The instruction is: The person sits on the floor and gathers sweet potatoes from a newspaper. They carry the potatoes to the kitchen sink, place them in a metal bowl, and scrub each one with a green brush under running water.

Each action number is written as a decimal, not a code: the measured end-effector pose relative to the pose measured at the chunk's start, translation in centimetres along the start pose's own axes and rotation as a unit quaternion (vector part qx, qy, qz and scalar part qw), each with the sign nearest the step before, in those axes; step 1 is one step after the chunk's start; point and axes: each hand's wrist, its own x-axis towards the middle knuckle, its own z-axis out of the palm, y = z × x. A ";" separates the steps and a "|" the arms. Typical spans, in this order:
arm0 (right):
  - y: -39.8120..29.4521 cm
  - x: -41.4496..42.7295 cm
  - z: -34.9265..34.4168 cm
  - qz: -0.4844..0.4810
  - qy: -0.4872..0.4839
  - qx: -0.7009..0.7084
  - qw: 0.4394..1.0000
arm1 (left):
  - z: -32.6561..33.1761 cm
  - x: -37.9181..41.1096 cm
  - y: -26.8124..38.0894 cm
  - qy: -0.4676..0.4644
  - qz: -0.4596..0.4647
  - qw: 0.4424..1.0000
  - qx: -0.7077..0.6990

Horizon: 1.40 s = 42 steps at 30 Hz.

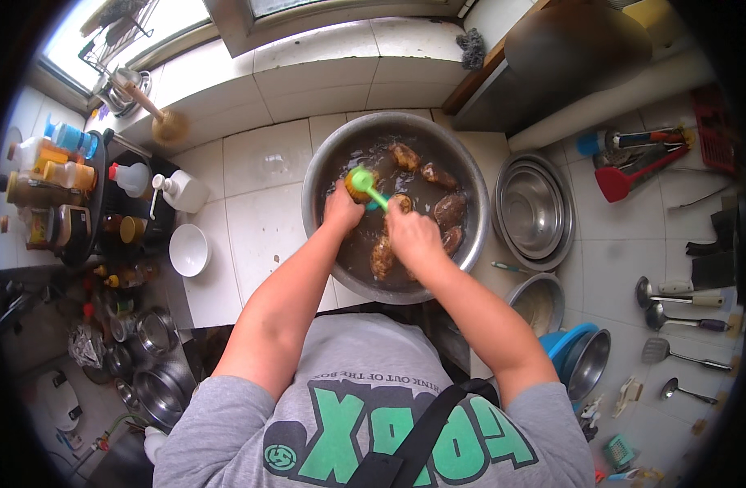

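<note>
A wide metal basin (477, 244) of murky brown water stands before me on the white tiled counter. Over its left half, my left hand (343, 210) grips a yellowish-brown root tuber (352, 190), partly covered by my fingers and a brush. My right hand (414, 236) is closed around the handle of that green scrubbing brush (363, 178), whose head lies against the tuber. Several more brown tubers sit in the water, among them one at the far side (404, 157), one on the right (450, 210) and one near my right wrist (382, 257).
Nested metal bowls (531, 210) stand right of the basin, with another metal pot (538, 305) nearer me. At left are a white bowl (190, 250), a white pump bottle (182, 191) and several seasoning bottles (68, 174). Ladles and a slotted turner (656, 351) hang at right.
</note>
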 end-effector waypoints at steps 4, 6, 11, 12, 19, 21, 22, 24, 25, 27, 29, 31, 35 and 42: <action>1.8 1.5 0.3 0.045 0.022 0.014 0.999 | 0.6 -0.2 0.0 0.011 0.001 0.999 0.033; 3.2 2.7 0.2 0.051 0.049 0.024 0.997 | 0.5 0.1 0.1 0.021 0.020 0.998 0.047; 0.0 -1.3 0.5 -0.024 0.002 0.006 1.000 | 1.2 1.1 -2.3 0.044 0.052 0.996 0.051; 0.5 -1.1 0.2 -0.004 0.004 0.018 1.000 | 0.7 0.7 -0.3 -0.029 -0.031 0.998 0.037; 2.2 0.9 -0.2 0.068 0.018 0.058 0.996 | 1.0 0.8 -0.8 -0.094 0.048 0.994 -0.033; 0.9 -1.5 0.2 -0.001 0.002 0.013 1.000 | 1.2 1.9 -0.9 -0.186 0.014 0.977 -0.101; 1.1 -1.7 0.2 0.001 0.011 0.006 1.000 | 1.5 1.6 -0.5 -0.228 -0.054 0.951 -0.203; 2.2 -1.2 0.0 0.032 0.029 0.004 0.999 | 1.9 0.9 0.2 -0.235 -0.032 0.890 -0.390; 3.3 -0.1 -0.1 0.063 0.038 0.010 0.997 | 1.8 0.6 0.5 -0.235 -0.020 0.847 -0.477; 4.2 0.3 1.2 0.047 0.049 -0.004 0.998 | 1.2 1.1 0.5 -0.261 -0.085 0.821 -0.501; 2.3 -1.6 1.7 0.020 0.035 -0.001 0.999 | 1.2 2.1 -1.0 -0.247 -0.122 0.816 -0.508; 1.9 -3.8 2.6 0.014 0.023 0.054 0.998 | 0.1 1.4 0.0 -0.218 -0.153 0.834 -0.483; 3.9 -1.4 -0.4 0.076 0.025 0.049 0.996 | -0.6 0.5 1.3 -0.262 -0.138 0.790 -0.537; 1.9 -1.8 1.5 0.064 0.032 0.098 0.993 | 0.6 1.4 -0.2 -0.224 -0.058 0.865 -0.444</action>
